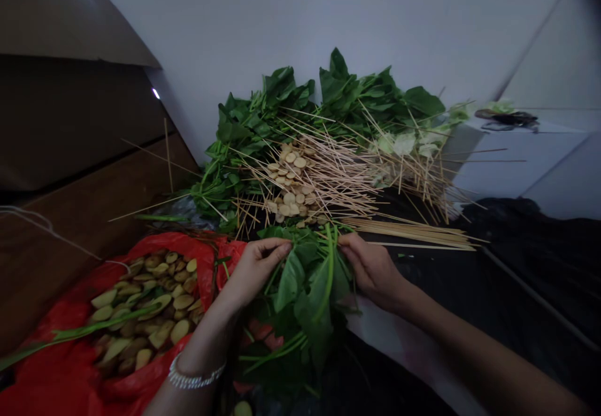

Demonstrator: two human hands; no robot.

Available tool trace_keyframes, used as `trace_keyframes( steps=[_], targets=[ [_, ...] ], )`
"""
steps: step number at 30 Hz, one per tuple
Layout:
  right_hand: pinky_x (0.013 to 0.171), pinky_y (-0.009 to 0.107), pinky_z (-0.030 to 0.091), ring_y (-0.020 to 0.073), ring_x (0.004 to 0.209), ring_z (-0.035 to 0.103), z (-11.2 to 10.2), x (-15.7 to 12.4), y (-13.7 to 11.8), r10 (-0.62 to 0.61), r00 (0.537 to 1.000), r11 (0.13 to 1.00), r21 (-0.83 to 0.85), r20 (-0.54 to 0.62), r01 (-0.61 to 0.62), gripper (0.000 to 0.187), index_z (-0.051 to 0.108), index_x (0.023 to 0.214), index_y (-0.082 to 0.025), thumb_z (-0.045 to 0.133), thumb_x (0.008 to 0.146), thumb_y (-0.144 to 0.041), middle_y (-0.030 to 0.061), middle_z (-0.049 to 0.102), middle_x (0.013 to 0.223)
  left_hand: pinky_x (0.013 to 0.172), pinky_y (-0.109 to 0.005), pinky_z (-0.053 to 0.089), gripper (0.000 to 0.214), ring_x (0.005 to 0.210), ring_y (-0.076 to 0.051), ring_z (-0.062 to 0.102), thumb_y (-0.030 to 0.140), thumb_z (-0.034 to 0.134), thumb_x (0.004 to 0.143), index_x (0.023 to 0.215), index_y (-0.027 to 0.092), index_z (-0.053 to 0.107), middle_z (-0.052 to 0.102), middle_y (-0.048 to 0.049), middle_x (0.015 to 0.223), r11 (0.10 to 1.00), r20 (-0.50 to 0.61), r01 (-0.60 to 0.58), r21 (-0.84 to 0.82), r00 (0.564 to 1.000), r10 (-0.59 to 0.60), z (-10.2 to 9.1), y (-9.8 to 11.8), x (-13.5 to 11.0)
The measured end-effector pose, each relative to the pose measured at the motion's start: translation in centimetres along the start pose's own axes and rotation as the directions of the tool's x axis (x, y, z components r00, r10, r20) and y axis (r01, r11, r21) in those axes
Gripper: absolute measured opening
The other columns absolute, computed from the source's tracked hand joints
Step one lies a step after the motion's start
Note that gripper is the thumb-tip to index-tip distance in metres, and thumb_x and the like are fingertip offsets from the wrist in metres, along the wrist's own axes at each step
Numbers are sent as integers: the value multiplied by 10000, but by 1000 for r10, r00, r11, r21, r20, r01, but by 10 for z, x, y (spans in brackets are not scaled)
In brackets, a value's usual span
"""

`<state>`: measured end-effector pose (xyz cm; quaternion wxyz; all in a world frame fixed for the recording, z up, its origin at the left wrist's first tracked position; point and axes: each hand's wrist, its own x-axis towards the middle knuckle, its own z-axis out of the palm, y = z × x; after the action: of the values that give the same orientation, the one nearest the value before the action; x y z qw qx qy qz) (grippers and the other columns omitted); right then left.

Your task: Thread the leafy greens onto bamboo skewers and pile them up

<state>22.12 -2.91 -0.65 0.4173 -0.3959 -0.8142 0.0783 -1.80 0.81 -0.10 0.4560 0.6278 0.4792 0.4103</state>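
Observation:
A bunch of leafy greens (pixel 314 278) with long green stems hangs between my two hands, low in the middle of the view. At its left edge my left hand (pixel 256 269) is closed, thumb and forefinger pinched at the leaves. Across from it my right hand (pixel 373 272) is closed too, its fingertips pinching at the stems on the right side. Just beyond my hands lie bare bamboo skewers (pixel 417 234) in a loose bundle. Behind them sit skewered potato slices (pixel 288 203), stacked with their sticks pointing right.
A red plastic bag (pixel 44 366) at the lower left holds many cut potato pieces (pixel 159 309). More greens (pixel 244 121) are heaped against the white wall (pixel 328 9). Skewered pale cabbage-like leaves (pixel 404 143) lie at the right back. Skewer points stick out on several sides.

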Motion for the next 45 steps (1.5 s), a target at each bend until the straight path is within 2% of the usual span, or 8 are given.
trace_keyframes(
  steps=[4,8,10,14,17,31,40,45],
  targets=[
    [558,222,404,124,576,555,3,0,-2,-19,999,1000,-16,27,20,177,502,940,-217,337,979,-164,-13,576,708,631,-245,493,296,671,-157,631,409,739,725,903,176,777,731,-42,760,999,6,-1,-39,1000,1,0,1,1],
    [608,230,424,136,648,594,8,-2,0,-7,995,999,-42,98,12,192,527,959,-205,339,986,-181,8,612,751,757,-277,518,236,811,-196,684,351,797,673,848,194,789,767,-58,860,998,-147,-47,-30,988,42,1,2,1],
    [634,234,433,144,684,613,11,-3,1,12,989,999,-44,148,-6,205,548,966,-198,345,989,-192,19,633,775,754,-275,523,260,804,-195,692,355,836,628,827,195,789,772,-54,831,990,-178,-18,-140,984,-8,2,3,0],
    [676,244,450,158,742,640,15,-4,1,43,982,999,-21,182,-40,224,580,988,-186,356,990,-200,39,668,823,651,-202,513,328,697,-138,685,345,903,524,786,187,783,764,-35,732,878,-43,159,-452,979,-200,7,7,-3],
    [688,249,455,163,752,647,16,-4,-1,61,982,998,-3,181,-61,225,589,1017,-179,367,988,-193,47,680,841,644,-160,503,319,679,-105,679,308,921,496,753,182,780,763,-23,718,822,20,223,-524,968,-250,10,9,-5],
    [693,260,467,176,770,656,18,-5,-2,44,986,999,10,162,-46,235,604,1023,-172,373,983,-182,55,683,844,584,-142,443,322,619,-71,616,332,924,481,738,193,789,743,-1,682,862,-20,184,-472,976,-219,12,10,-6],
    [724,261,495,174,790,672,22,-7,-1,45,987,998,35,154,-51,228,621,1017,-182,397,976,-173,62,708,875,626,-161,446,266,624,-70,597,316,904,537,751,202,793,739,2,689,911,-32,130,-391,987,-155,12,6,-6],
    [741,260,501,176,811,682,23,-8,0,32,992,999,36,120,-37,223,627,1006,-185,406,974,-176,71,718,914,640,-174,464,293,650,-93,629,327,909,515,750,200,791,747,-10,697,870,-53,150,-469,979,-197,13,7,-6]
  ],
)
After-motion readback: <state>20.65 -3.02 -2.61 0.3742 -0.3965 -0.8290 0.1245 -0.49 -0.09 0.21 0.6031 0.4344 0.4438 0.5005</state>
